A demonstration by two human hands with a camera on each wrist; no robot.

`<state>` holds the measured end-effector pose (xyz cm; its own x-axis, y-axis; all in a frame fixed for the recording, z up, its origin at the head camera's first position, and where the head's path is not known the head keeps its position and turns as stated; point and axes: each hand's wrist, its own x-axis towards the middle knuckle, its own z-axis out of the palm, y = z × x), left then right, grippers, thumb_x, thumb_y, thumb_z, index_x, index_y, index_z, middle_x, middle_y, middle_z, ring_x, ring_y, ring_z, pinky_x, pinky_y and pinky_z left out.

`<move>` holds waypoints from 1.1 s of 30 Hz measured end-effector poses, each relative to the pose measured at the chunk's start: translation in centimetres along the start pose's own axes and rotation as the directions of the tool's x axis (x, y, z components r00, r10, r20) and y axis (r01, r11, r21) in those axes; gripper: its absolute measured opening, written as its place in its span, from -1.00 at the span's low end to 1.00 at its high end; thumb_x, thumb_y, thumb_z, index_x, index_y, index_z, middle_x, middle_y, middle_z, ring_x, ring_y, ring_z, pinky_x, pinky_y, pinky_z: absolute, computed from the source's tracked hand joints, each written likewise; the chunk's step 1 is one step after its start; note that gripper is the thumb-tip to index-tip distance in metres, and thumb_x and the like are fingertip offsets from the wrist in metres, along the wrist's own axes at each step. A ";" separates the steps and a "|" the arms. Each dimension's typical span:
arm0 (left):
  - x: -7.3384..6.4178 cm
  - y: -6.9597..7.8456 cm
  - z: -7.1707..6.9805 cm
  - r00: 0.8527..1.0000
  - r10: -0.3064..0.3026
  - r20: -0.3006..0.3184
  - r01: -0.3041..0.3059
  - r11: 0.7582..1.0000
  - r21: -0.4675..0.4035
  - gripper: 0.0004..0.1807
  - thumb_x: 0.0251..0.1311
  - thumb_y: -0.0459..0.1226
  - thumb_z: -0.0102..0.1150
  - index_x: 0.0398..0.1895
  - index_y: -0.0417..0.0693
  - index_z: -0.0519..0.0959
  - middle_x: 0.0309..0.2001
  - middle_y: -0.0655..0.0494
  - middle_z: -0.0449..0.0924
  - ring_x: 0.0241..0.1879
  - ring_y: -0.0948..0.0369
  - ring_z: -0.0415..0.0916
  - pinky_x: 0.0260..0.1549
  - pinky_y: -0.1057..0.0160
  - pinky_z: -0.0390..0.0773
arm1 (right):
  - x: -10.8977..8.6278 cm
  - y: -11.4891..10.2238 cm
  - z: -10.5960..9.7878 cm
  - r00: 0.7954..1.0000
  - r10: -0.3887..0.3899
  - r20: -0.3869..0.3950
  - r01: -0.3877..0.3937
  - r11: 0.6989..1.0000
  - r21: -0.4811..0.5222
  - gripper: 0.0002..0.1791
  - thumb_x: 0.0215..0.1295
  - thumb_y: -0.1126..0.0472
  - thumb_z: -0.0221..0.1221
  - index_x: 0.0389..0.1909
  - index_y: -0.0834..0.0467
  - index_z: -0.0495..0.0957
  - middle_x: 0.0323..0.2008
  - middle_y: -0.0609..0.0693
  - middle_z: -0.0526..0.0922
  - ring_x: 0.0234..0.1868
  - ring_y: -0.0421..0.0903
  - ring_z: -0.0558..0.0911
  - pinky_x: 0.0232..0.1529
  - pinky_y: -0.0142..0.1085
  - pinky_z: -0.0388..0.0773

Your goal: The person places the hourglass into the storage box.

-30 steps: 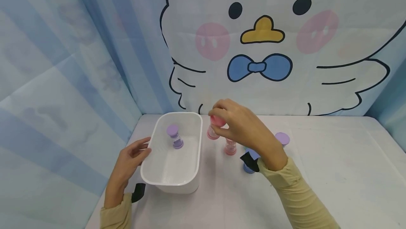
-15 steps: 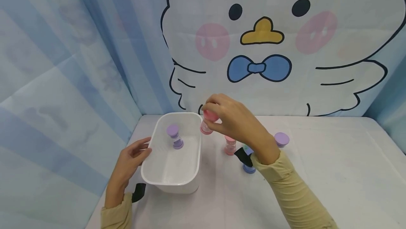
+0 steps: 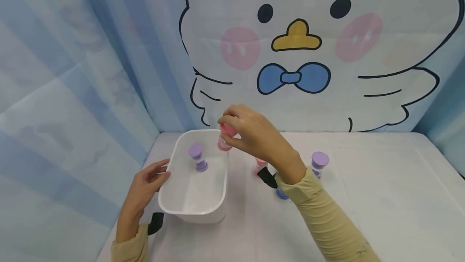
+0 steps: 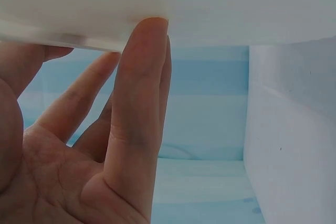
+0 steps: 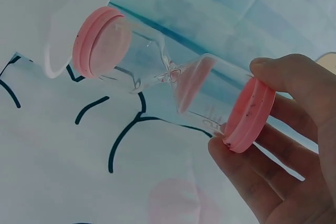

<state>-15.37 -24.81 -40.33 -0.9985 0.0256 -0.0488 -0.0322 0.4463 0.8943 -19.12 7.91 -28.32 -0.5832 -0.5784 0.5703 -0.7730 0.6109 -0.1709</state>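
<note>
My right hand (image 3: 250, 135) pinches a pink-capped hourglass (image 3: 228, 129) by its upper cap, at the right rim of a white plastic bin (image 3: 196, 213). In the right wrist view, thumb and fingers hold one cap of the hourglass (image 5: 195, 83), which has pink sand and a clear glass waist. My left hand (image 3: 145, 181) touches the bin's left side with its fingertips. From the left wrist view, its fingers (image 4: 137, 93) look fairly straight against the white wall. Inside the bin sits a purple hourglass (image 3: 198, 158).
Right of the bin stands another pink hourglass (image 3: 260, 164), partly covered by the wrist. A blue hourglass (image 3: 282, 194) is mostly hidden under the right forearm. Behind that arm stands a purple hourglass (image 3: 320, 160). A printed curtain (image 3: 298, 108) hangs along the table's back edge.
My right hand has carried the pink hourglass leftward, from beside the bin to its right rim. The left hand stays at the bin's side. More of the purple hourglass at right shows.
</note>
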 end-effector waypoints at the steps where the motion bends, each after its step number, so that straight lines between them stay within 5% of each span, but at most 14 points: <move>1: 0.0 0.0 0.0 1.000 0.000 -0.001 0.000 1.000 -0.002 -0.41 0.36 -0.07 0.20 0.40 -0.04 0.40 0.23 -0.19 0.51 -0.13 0.50 0.56 -0.21 0.35 0.61 | 0.1 0.0 0.2 1.000 -0.002 0.000 0.002 1.000 0.000 -0.71 0.16 0.20 0.41 -0.09 0.17 0.68 -0.12 0.01 0.63 -0.03 -0.09 0.55 -0.08 -0.33 0.62; 33: -0.2 0.2 0.0 1.000 0.021 -0.003 -0.021 1.000 -0.005 -0.42 0.36 -0.09 0.20 0.39 -0.06 0.41 0.22 -0.21 0.52 -0.15 0.52 0.56 -0.20 0.38 0.61 | 3.1 1.1 5.1 0.990 0.014 0.143 -0.016 1.000 0.007 -0.74 0.24 0.16 0.35 -0.09 0.16 0.68 -0.12 -0.02 0.63 -0.06 -0.12 0.57 -0.08 -0.37 0.58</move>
<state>-15.14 -24.72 -40.13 -0.9991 0.0325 -0.0285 -0.0112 0.4415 0.8972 -23.04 4.05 -30.90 -0.6240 -0.6408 0.4472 -0.7655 0.6162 -0.1853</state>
